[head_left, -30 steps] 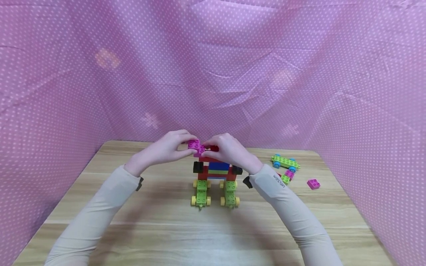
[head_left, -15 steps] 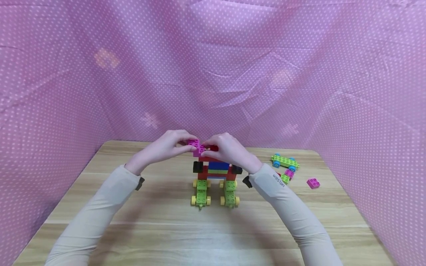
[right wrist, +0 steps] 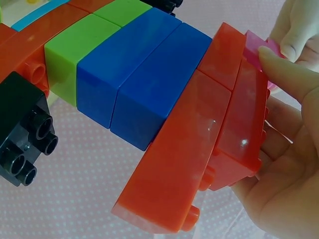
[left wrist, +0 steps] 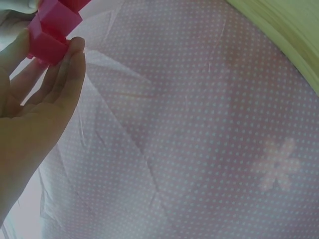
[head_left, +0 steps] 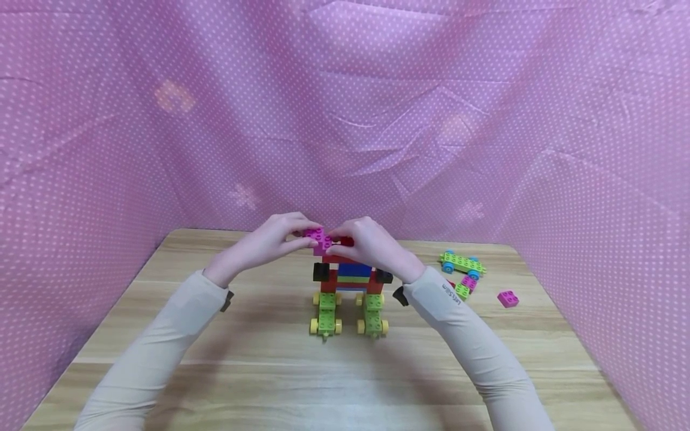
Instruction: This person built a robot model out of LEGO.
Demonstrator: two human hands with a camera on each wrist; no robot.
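Magenta brick (head_left: 318, 237) sits at the top of the block figure (head_left: 350, 281), at its left end, beside the red brick (head_left: 345, 241) there. Your left hand (head_left: 269, 239) pinches the magenta brick between thumb and fingertips (left wrist: 75, 47); your right hand (head_left: 372, 242) curls round the red brick and the figure's top, thumb against the magenta piece.

Risk, as I judge it: the figure stands on two narrow green wheeled bases (head_left: 326, 314), so off-centre pressure from above could roll or tip it. Uneven pinching could seat the magenta brick crooked.

Spare pieces lie well apart on the wooden table (head_left: 215, 371) to your right: a green wheeled plate (head_left: 462, 262) and a loose magenta brick (head_left: 508, 298).

Hidden: whether the studs have engaged under the magenta brick; your fingers cover that joint. The left wrist view cuts the brick off at the frame's top.
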